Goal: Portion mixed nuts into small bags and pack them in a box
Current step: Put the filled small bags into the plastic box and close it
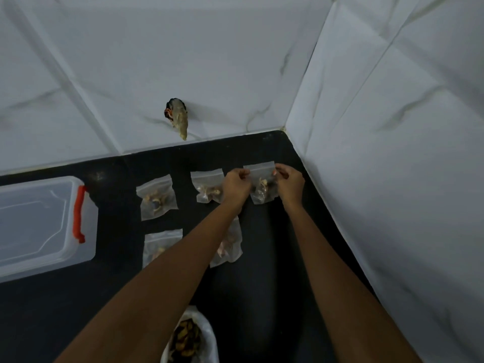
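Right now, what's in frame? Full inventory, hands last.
loose nut bags: four, clear, flat on the counter; two in the far row, two nearer and partly under the left forearm
held nut bag: one, clear, right end of the far row
box: one, clear plastic with a red latch, left on the counter
bulk nut bag: one, clear with brown nuts, bottom edge
counter: one, black
wall tiles: white, marbled, behind and to the right
wall object: one, dark and tan, back wall; cannot tell what it is
left hand: pinches the held nut bag's top left
right hand: pinches its top right
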Demonstrator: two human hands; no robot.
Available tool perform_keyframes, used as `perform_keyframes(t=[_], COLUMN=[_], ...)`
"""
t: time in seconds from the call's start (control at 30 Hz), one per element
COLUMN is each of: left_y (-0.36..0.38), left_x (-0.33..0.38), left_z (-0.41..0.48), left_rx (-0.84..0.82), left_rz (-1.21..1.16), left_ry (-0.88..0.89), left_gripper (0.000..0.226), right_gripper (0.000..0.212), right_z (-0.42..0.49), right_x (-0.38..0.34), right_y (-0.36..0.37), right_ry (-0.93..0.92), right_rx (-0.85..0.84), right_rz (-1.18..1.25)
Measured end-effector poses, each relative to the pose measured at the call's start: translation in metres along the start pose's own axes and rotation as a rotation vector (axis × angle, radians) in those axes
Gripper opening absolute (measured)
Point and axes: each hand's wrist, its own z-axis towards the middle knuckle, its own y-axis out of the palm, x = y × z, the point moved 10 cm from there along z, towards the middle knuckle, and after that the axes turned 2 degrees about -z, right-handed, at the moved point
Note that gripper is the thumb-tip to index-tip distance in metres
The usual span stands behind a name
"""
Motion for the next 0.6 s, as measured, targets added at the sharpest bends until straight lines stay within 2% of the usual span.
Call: perform_keyframes(t=[0.3,0.5,0.6], left_y=[0.005,-0.013,-0.033], left_x=[0.008,0.021,0.033], left_z=[-0.001,-0.027,-0.057], left_rx=[-0.037,-0.025,0.024], left_rz=[0.153,0.236,0.312], left_ry=[0.101,0.217,0.352], left_gripper=[0.035,0.033,0.030], right_gripper=[0.031,0.032,0.030], right_z=[0.001,-0.026,-0.056], right_x=[0.000,-0.017,-0.034], right_y=[0.001,-0.018,-0.019], right_ry=[-0.018,-0.102,-0.211], right_rx=[-0.051,-0.032,-0.042], right_rz=[-0.067,-0.176,-0.204])
